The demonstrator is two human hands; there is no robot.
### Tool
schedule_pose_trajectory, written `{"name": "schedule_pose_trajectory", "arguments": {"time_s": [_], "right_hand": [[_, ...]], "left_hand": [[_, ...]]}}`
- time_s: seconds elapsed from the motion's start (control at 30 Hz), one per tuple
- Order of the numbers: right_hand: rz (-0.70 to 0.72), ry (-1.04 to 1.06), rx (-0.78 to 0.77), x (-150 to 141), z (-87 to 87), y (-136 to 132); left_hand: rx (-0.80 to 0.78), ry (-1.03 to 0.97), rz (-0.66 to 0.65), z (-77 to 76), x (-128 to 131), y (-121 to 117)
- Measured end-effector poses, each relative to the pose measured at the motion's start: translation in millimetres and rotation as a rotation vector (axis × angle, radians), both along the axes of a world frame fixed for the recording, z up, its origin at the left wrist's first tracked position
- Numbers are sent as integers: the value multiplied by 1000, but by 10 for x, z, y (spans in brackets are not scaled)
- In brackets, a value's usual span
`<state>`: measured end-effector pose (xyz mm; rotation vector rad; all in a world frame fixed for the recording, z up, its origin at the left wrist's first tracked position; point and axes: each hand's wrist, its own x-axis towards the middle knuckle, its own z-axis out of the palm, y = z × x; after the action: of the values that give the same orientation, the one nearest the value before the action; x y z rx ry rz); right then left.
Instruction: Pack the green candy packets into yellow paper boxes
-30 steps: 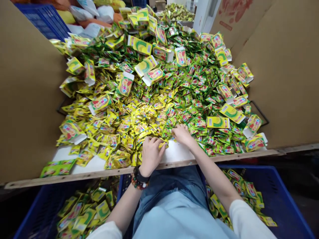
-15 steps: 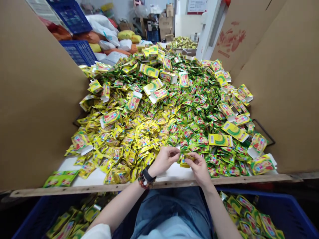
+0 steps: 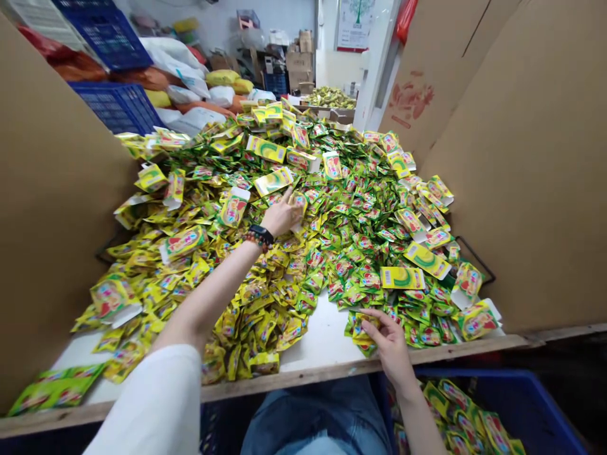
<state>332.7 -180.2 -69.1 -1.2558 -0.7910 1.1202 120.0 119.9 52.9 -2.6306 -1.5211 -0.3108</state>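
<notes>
My left hand (image 3: 281, 216) is stretched out over the middle of the heap, closed on a small carton (image 3: 300, 203) with a white end flap. The carton is partly hidden by the fingers. Another yellow-green carton (image 3: 274, 181) lies just beyond the fingertips. Near the table's front edge, my right hand (image 3: 391, 344) pinches several small yellow and green packets (image 3: 361, 328) between thumb and fingers. Yellow packets (image 3: 253, 291) are heaped on the left and green packets (image 3: 353, 243) on the right, with more cartons scattered on top.
Cardboard walls (image 3: 516, 189) flank the white tabletop (image 3: 322, 335), whose wooden edge (image 3: 284, 382) runs in front of me. A blue crate (image 3: 535, 392) with filled cartons stands below right. A green packet strip (image 3: 57, 388) lies front left. Sacks and blue crates are stacked behind.
My left hand has left the right hand and moved forward to the carton, which has tilted. The right hand stays near the front edge with packets. The view has shifted.
</notes>
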Motion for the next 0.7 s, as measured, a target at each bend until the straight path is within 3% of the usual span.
{"name": "schedule_pose_trajectory", "arguments": {"time_s": [0.17, 0.23, 0.37, 0.43, 0.57, 0.7], "right_hand": [[12, 9, 1, -15, 67, 28], [12, -10, 15, -47, 112, 26], [-17, -3, 28, -79, 150, 3], [-51, -16, 44, -74, 149, -3], [-139, -57, 125, -87, 206, 38], [-249, -76, 285, -201, 393, 175]], "left_hand": [[-89, 115, 12, -183, 88, -566], [-75, 157, -50, -178, 62, -605], [20, 312, -356, -214, -12, -504], [56, 328, -444, -257, -33, -491], [127, 254, -325, -244, -49, -746], [142, 172, -169, -168, -27, -1348]]}}
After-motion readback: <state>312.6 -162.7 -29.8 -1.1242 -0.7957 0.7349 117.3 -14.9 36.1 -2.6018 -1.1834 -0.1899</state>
